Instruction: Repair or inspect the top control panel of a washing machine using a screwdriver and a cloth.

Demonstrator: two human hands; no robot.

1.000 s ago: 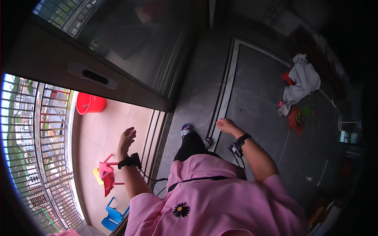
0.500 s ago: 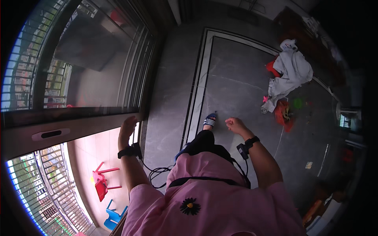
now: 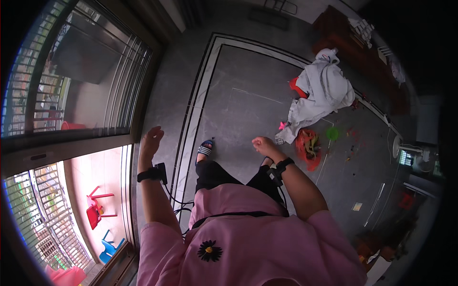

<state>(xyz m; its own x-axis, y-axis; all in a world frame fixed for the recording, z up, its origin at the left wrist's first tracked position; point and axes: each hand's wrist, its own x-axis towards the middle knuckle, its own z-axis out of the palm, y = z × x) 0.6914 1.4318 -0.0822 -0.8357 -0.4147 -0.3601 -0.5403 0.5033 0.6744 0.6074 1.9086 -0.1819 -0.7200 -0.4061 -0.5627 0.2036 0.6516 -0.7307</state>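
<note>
On the grey floor (image 3: 238, 117) we count one white cloth (image 3: 324, 88) at two o'clock; outside, at eight, two chairs (image 3: 93, 213). Our extended left hand (image 3: 150, 141) is apart from our curled right hand (image 3: 264, 146), whose closure we cannot tell.

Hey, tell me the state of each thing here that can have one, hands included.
Left hand: raised, fingers loosely bent, nothing visible in it
Right hand: fingers loosely curled, nothing visible in it
Glass door: partly open
White cloth: crumpled, heaped
Striped sandal: being worn
Left wrist strap: fastened
Red chair: unoccupied
Blue chair: unoccupied
</note>
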